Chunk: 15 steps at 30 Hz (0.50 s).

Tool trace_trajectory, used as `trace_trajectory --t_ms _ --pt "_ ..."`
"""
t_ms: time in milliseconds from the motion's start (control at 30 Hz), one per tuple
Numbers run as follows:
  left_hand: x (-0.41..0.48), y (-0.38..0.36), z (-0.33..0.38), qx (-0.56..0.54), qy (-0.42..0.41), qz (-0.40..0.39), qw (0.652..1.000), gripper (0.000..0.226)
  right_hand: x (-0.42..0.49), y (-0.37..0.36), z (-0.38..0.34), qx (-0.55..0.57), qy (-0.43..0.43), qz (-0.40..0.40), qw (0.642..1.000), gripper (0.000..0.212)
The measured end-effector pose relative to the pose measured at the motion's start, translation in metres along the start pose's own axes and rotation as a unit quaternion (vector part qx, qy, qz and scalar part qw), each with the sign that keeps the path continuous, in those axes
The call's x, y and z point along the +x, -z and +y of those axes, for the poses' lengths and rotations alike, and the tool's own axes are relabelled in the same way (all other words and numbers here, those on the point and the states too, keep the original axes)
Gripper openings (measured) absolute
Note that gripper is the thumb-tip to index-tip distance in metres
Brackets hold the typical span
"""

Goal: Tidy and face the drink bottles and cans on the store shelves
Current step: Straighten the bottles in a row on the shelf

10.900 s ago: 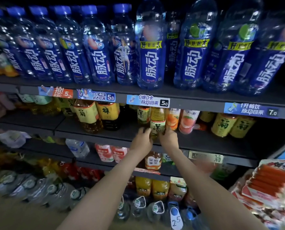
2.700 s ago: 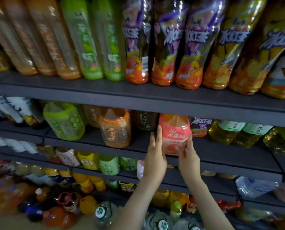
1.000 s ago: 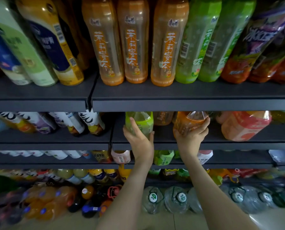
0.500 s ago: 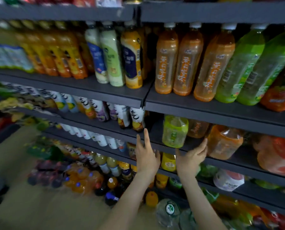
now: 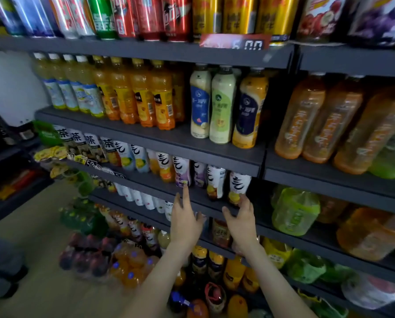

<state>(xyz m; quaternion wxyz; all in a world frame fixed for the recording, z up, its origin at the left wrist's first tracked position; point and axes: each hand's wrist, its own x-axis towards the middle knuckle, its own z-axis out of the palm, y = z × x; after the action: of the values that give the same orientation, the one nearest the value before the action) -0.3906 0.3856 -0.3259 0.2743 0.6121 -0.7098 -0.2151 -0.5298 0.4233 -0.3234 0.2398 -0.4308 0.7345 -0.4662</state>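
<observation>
The job looked partly done. On the shelf above the hands, four pale lemon bottles, four orange juice bottles and three tall milky bottles stood upright in close ranks. Barcodes showed on several juice labels, so those probably still wanted turning. To the right, three big amber bottles stood shoulder to shoulder, and three gold cans faced out on the top shelf beside red cans too blurred to count. The row being worked on sat on the middle shelf: four tea bottles at the left, then about eight white-labelled bottles running right. The left part of that row was tight and near the edge, but the last three on the right stood farther back with gaps between them, so they seemed unfinished. The left hand was open, fingers spread, its straight forefinger reaching the foot of the purple-labelled bottle and holding nothing. The right hand was also open, with loose fingers just under the end bottle; whether they touched it could not be told. The lower shelves, the green jug to the right and the wrapped packs on the floor looked untended.
</observation>
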Motion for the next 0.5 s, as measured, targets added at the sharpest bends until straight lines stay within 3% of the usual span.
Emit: trace_trajectory --t_ms 100,267,367,500 --pt "0.028 0.007 -0.027 0.008 -0.019 -0.051 0.998 0.079 0.011 -0.041 -0.01 0.011 -0.019 0.027 0.999 0.065" --pt "0.077 0.009 -0.049 0.025 -0.059 -0.126 0.99 0.062 0.029 -0.078 -0.009 0.017 -0.086 0.15 0.985 0.06" --pt "0.094 0.001 -0.05 -0.005 -0.055 -0.15 0.987 0.053 0.036 -0.077 0.002 0.002 -0.117 0.161 0.98 0.068" --pt "0.106 -0.022 -0.042 -0.067 -0.078 -0.16 0.982 0.053 0.055 -0.064 0.016 -0.004 -0.128 0.159 0.979 0.064"
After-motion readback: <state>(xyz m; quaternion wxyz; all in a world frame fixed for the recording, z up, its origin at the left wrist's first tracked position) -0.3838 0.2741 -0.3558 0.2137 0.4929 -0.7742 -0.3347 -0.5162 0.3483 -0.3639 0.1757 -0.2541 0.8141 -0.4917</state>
